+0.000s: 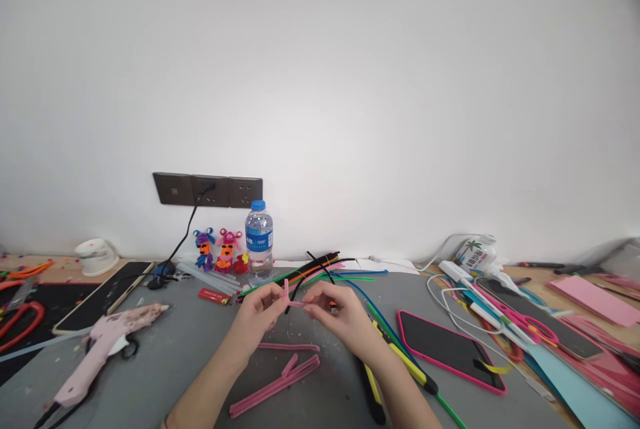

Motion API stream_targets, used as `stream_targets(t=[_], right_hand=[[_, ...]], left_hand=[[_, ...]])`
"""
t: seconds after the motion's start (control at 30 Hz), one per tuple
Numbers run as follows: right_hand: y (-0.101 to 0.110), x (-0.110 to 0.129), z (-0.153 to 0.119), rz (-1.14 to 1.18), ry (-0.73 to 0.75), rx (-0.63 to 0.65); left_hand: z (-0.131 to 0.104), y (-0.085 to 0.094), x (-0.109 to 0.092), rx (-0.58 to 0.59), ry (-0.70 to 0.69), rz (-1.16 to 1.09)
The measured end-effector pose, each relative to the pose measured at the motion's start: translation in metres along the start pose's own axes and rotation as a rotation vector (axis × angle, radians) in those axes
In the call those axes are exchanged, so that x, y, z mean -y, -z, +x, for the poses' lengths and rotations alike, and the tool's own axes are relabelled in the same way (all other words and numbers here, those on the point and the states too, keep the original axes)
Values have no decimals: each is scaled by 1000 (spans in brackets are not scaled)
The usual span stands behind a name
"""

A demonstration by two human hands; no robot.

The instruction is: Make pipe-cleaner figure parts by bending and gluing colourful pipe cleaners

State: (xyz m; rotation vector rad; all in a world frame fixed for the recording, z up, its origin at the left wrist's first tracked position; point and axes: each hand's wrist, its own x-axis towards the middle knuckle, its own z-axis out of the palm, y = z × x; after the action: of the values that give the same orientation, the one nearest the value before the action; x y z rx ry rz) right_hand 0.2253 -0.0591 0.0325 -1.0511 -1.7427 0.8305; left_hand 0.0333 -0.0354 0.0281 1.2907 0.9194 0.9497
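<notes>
Between my two hands is a short pink pipe cleaner (pixel 296 304), bent so that one end stands up. My left hand (pixel 261 314) pinches it near the bend, thumb against fingers. The other end sits between the thumb and fingers of my right hand (pixel 336 314). Below the hands, a bundle of folded pink pipe cleaners (pixel 275 388) lies on the grey mat (pixel 200 349), with another pink strip (pixel 290 347) just above it. Yellow-and-black handled pliers (pixel 371 392) lie partly hidden under my right forearm.
A pink glue gun (pixel 107 342) lies at left, near a dark phone (pixel 103 296). Behind my hands are a water bottle (pixel 259 246), two small pipe-cleaner figures (pixel 204 249) and coloured pipe cleaners (pixel 313 269). A pink-cased phone (pixel 450 350) and pink scissors (pixel 530 326) lie right.
</notes>
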Motion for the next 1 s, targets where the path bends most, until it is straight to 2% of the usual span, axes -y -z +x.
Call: stream_targets(t=[0.07, 0.17, 0.3, 0.4, 0.53, 0.8, 1.0], right_hand=[[3, 0, 0, 184, -23, -82], [5, 0, 0, 369, 4, -175], [-6, -2, 2, 417, -14, -112], [-19, -2, 4, 406, -29, -53], [-26, 0, 5, 382, -9, -60], [-21, -4, 2, 135, -16, -98], [-18, -4, 2, 82, -15, -102]], left_hand=[[0, 2, -2, -36, 16, -87], [-1, 2, -5, -23, 39, -194], [-2, -3, -1, -2, 26, -194], [-2, -6, 3, 17, -4, -145], [-4, -8, 2, 21, -7, -142], [-6, -10, -2, 85, 1, -134], [-7, -12, -2, 95, 42, -106]])
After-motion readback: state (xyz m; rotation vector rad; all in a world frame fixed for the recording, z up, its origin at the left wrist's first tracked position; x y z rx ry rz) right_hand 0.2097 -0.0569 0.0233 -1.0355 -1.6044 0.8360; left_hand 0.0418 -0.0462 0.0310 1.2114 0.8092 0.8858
